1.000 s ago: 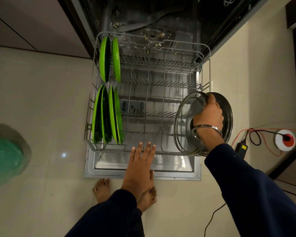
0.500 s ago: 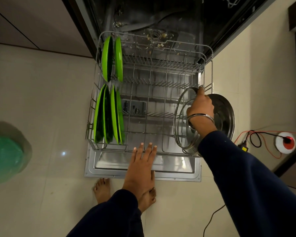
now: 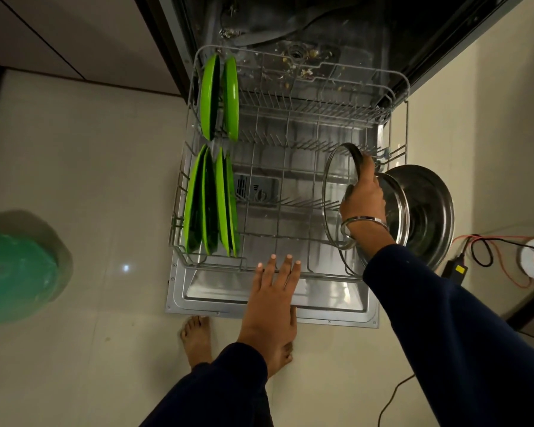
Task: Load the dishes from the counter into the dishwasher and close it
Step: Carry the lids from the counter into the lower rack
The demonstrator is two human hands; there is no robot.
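Glass lid stands on edge at the right side of the lower rack, right hand curled over its rim; a steel lid leans just behind. Left hand lies flat and empty, fingers straight, at the rack's front edge. Released between tines badly, the glass could tip and knock the steel one.

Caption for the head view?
Right hand stands a glass lid in the dishwasher rack opposite green plates.

No legible text, label, brand, number or sign on anything in view.
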